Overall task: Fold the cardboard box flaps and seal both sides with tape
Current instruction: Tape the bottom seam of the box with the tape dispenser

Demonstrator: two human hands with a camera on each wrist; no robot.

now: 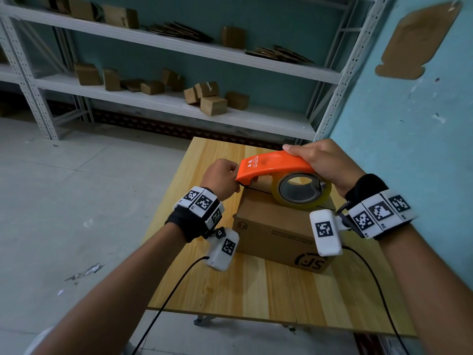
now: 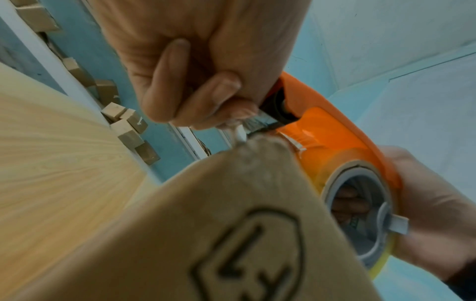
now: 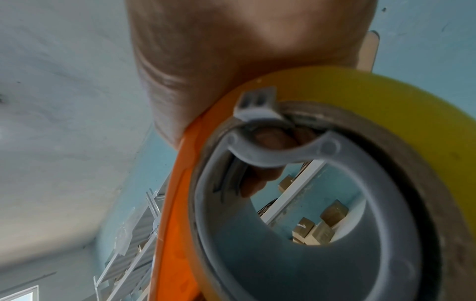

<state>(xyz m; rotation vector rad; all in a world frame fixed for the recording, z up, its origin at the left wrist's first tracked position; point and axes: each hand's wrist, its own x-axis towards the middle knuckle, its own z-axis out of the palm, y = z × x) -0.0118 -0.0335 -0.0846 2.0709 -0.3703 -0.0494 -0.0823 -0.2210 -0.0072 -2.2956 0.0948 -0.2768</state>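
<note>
Head view, nearest first: two forearms reach in from the bottom edge, each wrist strapped with a black band carrying white marker blocks and a cabled white module. Wooden table [image 1: 230,290] beneath them. Cardboard box [image 1: 276,234] sits on the table toward its right half, flaps folded down, a dark seam line running across the top; printed logo on the near side face.

Right hand [image 1: 325,162] grips the orange tape dispenser [image 1: 271,162] from above, fingers curled over the rear of its arched cover, thumb tip on top. Yellowish tape roll [image 1: 302,190] sits in the dispenser and hangs just over the box top. Through the roll's core, right wrist view shows fingertips [image 3: 268,138] wrapped under the cover.

Left hand [image 1: 222,178] is at the dispenser's front end, above the box's left top edge. Left wrist view: fingers curled in, thumb and fingertips pinching a whitish bit of tape end [image 2: 239,132] at the dispenser's mouth, close above the box corner.

Farther back: grey floor, then a white metal shelf rack [image 1: 179,103] against a blue wall, holding small cardboard boxes [image 1: 212,98] and flat cardboard stacks.
</note>
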